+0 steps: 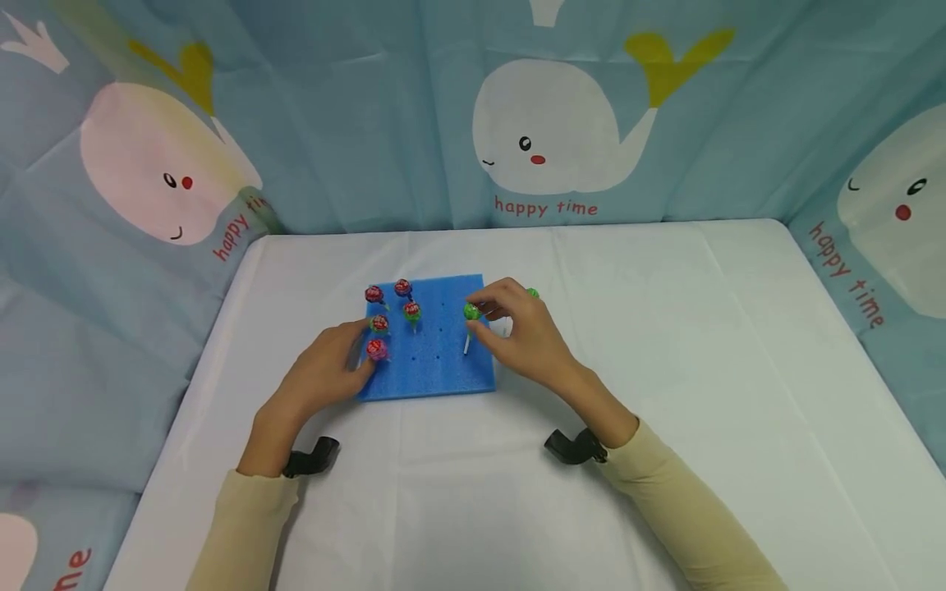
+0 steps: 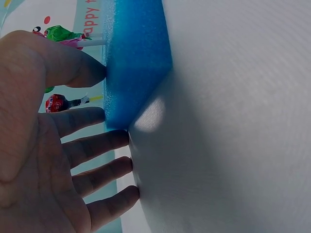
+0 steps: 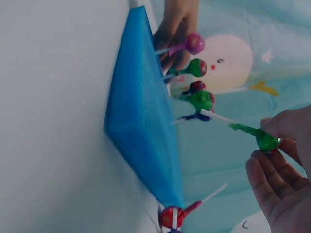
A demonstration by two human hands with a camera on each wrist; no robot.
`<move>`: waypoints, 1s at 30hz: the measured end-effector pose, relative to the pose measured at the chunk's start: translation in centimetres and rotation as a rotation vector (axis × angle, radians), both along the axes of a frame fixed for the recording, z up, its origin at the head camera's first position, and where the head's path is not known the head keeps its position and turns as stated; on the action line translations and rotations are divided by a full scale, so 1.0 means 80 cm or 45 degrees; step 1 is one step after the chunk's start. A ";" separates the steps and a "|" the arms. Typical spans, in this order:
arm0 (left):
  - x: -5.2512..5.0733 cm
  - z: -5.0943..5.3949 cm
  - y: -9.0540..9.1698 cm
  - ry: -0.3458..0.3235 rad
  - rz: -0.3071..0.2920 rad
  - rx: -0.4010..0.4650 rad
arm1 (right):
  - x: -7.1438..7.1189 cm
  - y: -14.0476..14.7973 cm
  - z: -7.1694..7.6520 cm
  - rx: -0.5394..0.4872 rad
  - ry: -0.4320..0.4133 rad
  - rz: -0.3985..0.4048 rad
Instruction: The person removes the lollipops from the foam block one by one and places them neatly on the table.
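Note:
A blue foam block with small holes lies on the white table. My left hand rests against the block's left side, its fingers fairly straight in the left wrist view. Between thumb and fingertips, my right hand pinches a green-wrapped lollipop by its candy end, above the block's right part. Its white stick points down toward the foam and is apart from it in the right wrist view. Several lollipops stand in the block's left part, among them a pink one and a red-and-green one.
Another green lollipop shows just beyond my right hand, mostly hidden. In the right wrist view, a red lollipop is past the block's end, with loose sticks around it. A whale-print curtain hangs behind the table.

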State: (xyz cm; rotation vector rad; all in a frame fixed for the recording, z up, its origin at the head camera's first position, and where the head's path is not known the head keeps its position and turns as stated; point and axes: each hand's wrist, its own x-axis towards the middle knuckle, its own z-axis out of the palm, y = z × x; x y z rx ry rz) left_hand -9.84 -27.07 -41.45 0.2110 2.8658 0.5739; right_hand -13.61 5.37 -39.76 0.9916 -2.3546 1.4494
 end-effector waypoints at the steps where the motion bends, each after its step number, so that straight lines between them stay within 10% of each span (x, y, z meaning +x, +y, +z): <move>1: -0.001 0.000 0.000 0.005 0.004 -0.002 | -0.002 0.002 0.001 0.005 0.007 -0.006; 30: 0.000 -0.005 -0.002 0.060 -0.012 0.011 | -0.040 0.082 -0.017 0.180 -0.120 -0.216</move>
